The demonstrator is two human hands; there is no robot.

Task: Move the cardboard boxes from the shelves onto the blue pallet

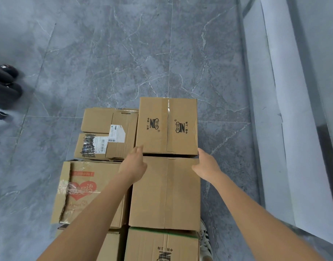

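**Both hands at the near corners of the logo-printed box**

At the left edge a pair of dark shoes (6, 81) stands on the grey marble-patterned floor tiles (105, 53), well apart from the boxes. The boxes sit packed together in two rows, and what they rest on is hidden beneath them.

In the left row, a worn brown cardboard box with a red heart print (82, 193) lies nearer. Beyond it is a brown cardboard box with white shipping labels and black scribble (105, 134).

The left hand (134, 166) reaches forward with its fingers fairly straight and touches the near-left corner of the brown cardboard box printed with two black logos (167, 127). Its grip is loose and not wrapped round anything.

That box is the farthest in the right row, and its top seam is taped shut. Just nearer lies a plain brown cardboard box (165, 193), also closed. Nearest is a brown cardboard box with a green-edged top (161, 245). Every box is closed, so no contents show.

The right hand (207, 166) mirrors the left, fingers extended against the near-right corner and thumb spread, clasping nothing. A striped shoe (206, 240) shows beside the nearest box. A white wall panel (293, 129) runs along the right.
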